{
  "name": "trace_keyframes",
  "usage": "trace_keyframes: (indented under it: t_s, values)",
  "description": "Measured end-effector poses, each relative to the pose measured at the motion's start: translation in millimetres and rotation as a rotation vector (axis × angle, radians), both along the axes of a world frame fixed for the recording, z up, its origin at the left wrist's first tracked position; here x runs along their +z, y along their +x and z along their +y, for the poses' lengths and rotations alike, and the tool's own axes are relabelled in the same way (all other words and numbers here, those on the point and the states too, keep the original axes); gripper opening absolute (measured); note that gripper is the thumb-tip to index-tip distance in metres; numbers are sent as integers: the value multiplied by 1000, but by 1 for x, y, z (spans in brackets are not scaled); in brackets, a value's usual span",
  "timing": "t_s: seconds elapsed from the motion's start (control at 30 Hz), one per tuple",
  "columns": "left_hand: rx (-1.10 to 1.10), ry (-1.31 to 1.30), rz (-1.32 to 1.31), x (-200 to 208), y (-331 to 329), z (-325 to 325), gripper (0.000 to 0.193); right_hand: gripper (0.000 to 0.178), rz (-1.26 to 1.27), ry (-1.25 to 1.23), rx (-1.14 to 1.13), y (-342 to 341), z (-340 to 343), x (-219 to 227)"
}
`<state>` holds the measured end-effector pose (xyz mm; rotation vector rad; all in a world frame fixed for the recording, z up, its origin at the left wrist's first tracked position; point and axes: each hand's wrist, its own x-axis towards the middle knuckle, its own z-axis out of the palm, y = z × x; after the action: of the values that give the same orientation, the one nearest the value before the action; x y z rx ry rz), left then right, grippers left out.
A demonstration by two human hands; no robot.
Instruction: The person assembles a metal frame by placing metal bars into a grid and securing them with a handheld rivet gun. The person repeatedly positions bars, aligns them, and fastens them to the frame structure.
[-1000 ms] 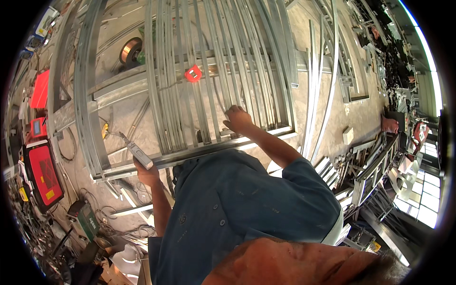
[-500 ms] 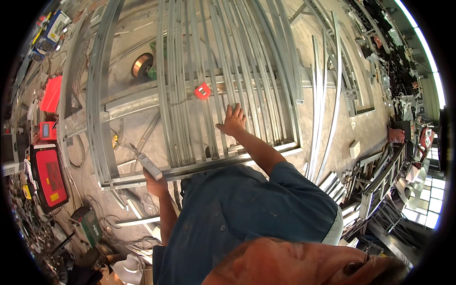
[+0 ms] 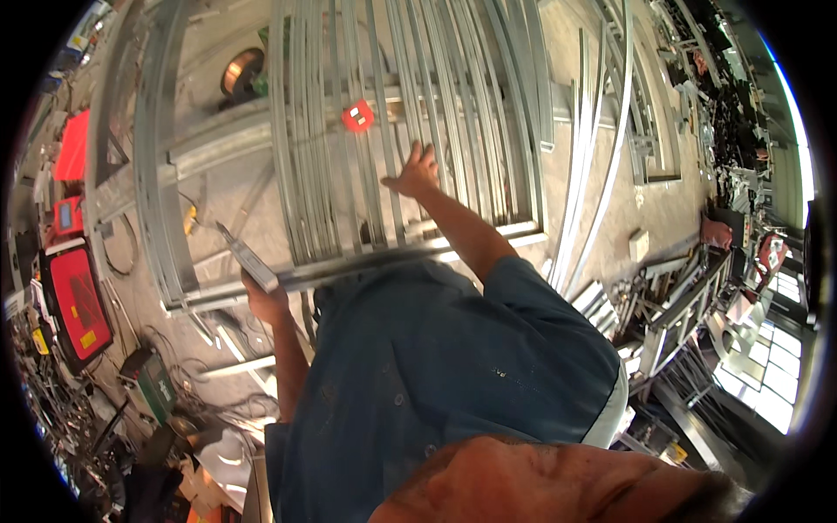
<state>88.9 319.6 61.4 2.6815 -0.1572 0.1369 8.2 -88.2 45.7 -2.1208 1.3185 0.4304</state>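
Observation:
My left hand [image 3: 267, 298] is closed around a grey bar-shaped tool [image 3: 253, 261] with a thin pointed end, at the near left corner of a metal frame [image 3: 349, 265]. The tool's tip points up and left, away from me. My right hand [image 3: 417, 174] reaches over the long metal bars [image 3: 301, 157] lying across the frame. Its fingers are spread and hold nothing; whether they touch the bars I cannot tell. A red tape measure [image 3: 357, 115] rests on the bars, left of and beyond that hand.
A copper wire spool [image 3: 242, 74] sits on the floor under the frame's far left. Loose metal strips [image 3: 582, 174] lie to the right. At left are a red-topped case [image 3: 80, 305] and a green machine [image 3: 150, 383]. Cables and metal offcuts litter the near left floor.
The whole view has shifted, so frame, bars and hands appear higher and slightly left. The tool stays in my left hand. My right hand remains spread over the bars.

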Motion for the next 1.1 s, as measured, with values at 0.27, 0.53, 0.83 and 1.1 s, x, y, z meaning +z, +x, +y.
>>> trace_keyframes:
  t_s: [0.27, 0.53, 0.83, 1.1]
  values:
    - [-34, -4, -42, -4, 2, -1, 73, 137, 77, -37, 66, -4, -4, -7]
    - [-19, 48, -66, -8, 2, 2, 72, 131, 122, -2, 62, 8, 0, 8]
    - [-30, 60, -63, -12, 4, 4, 71, 140, 228, -52, 79, 13, 10, 11]
    - [-59, 59, -109, -14, 5, 4, 71, 137, 305, -70, 141, 16, 9, 7]
